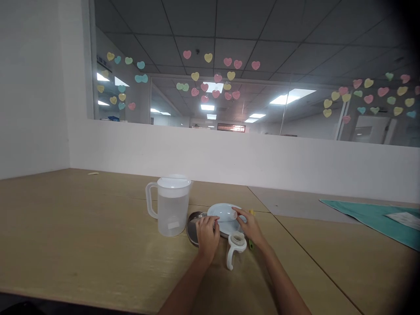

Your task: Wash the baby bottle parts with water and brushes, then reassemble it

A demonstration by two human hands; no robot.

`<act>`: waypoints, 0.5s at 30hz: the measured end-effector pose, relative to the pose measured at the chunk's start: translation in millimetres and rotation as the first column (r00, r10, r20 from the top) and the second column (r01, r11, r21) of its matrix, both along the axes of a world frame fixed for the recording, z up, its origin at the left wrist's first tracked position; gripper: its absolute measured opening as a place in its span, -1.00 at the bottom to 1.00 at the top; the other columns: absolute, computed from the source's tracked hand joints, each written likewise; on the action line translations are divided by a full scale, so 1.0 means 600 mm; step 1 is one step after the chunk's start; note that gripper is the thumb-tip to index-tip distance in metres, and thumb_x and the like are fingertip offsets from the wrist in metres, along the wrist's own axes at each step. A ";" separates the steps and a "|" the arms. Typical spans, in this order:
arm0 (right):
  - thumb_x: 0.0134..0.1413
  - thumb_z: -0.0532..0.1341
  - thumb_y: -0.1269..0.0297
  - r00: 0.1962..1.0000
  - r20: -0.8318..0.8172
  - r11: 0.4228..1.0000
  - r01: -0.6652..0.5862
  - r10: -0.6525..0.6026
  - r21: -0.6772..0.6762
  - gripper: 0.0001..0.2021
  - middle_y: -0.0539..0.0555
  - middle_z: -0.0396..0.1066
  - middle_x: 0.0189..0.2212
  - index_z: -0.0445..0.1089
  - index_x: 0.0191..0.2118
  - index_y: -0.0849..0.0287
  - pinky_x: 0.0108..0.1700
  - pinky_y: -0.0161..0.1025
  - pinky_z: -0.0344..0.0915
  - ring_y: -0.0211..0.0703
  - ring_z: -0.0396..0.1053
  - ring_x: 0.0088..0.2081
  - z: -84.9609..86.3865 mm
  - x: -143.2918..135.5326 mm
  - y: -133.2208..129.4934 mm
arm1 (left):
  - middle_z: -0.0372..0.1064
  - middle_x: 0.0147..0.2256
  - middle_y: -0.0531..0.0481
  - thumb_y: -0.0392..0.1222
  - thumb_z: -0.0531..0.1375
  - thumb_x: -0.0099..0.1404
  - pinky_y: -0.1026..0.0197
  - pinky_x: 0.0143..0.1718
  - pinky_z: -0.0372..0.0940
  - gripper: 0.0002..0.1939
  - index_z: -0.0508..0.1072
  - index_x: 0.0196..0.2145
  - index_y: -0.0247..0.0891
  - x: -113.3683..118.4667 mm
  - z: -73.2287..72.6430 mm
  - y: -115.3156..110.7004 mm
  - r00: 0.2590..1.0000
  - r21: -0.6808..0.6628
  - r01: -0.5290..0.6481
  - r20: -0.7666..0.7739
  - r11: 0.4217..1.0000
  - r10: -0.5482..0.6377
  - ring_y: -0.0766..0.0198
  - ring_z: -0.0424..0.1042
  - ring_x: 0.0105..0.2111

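A small clear cup-like piece point(231, 214) is held by my right hand point(248, 224), thumb and fingers closed around its right side over a pale blue plate point(223, 209). My left hand point(208, 233) is at the plate's left edge with its fingers curled together; what they hold, if anything, is too small to make out. Behind my left hand, partly covered, lies a round metal dish point(192, 227). Between my forearms stands a clear container with a white handled collar point(237, 240). A translucent lidded pitcher point(173, 210) is upright to the left.
A yellow-green utensil point(251, 243) lies partly hidden by my right hand. At the right, a teal cloth point(367, 218) bears a white item point(405, 218). A low white wall point(229, 157) with windows above it borders the wooden table point(98, 236) at the back.
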State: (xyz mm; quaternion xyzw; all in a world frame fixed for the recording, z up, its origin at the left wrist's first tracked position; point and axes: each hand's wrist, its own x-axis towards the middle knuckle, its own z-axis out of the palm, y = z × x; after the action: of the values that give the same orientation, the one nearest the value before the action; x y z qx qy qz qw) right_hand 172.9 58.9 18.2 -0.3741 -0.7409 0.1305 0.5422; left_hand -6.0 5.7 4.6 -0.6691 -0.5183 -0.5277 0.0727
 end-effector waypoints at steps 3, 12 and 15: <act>0.05 0.02 0.34 0.988 0.139 0.996 0.063 -0.072 0.068 -0.63 0.11 0.39 -0.33 0.43 -0.05 0.09 -0.12 -0.12 0.27 -0.11 0.33 -0.26 -0.005 0.005 0.001 | 0.46 -0.24 -0.01 -0.30 0.01 0.28 0.12 -0.13 0.13 -0.78 0.45 -0.24 -0.18 -0.020 0.000 0.012 0.990 -0.034 -0.116 0.074 0.993 0.118 0.16 0.35 -0.17; -0.01 0.01 0.41 0.952 0.281 0.992 0.123 -0.119 0.005 -0.62 0.14 0.43 -0.33 0.45 -0.10 0.16 -0.14 -0.13 0.26 -0.09 0.36 -0.28 -0.024 0.012 0.019 | 0.48 -0.29 0.01 -0.34 0.05 0.21 0.17 -0.21 0.11 -0.80 0.47 -0.34 -0.19 -0.052 0.001 0.027 0.970 -0.297 -0.221 0.036 0.929 0.242 0.14 0.35 -0.20; -0.07 0.07 0.37 0.970 0.233 0.987 0.097 -0.066 -0.127 -0.69 0.13 0.48 -0.36 0.47 -0.20 0.18 -0.16 -0.14 0.27 -0.09 0.40 -0.31 -0.026 0.013 0.020 | 0.48 -0.31 0.01 -0.32 0.04 0.22 0.16 -0.20 0.10 -0.79 0.48 -0.37 -0.17 -0.049 -0.001 0.027 0.972 -0.350 -0.228 -0.032 0.909 0.232 0.14 0.36 -0.19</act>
State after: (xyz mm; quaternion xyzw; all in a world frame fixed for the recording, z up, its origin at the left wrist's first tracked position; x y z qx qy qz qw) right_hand 180.6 71.1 2.6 -0.4533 -0.7714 0.1150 0.4315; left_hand -35.5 21.7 3.8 -0.6029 -0.6796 -0.4177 0.0112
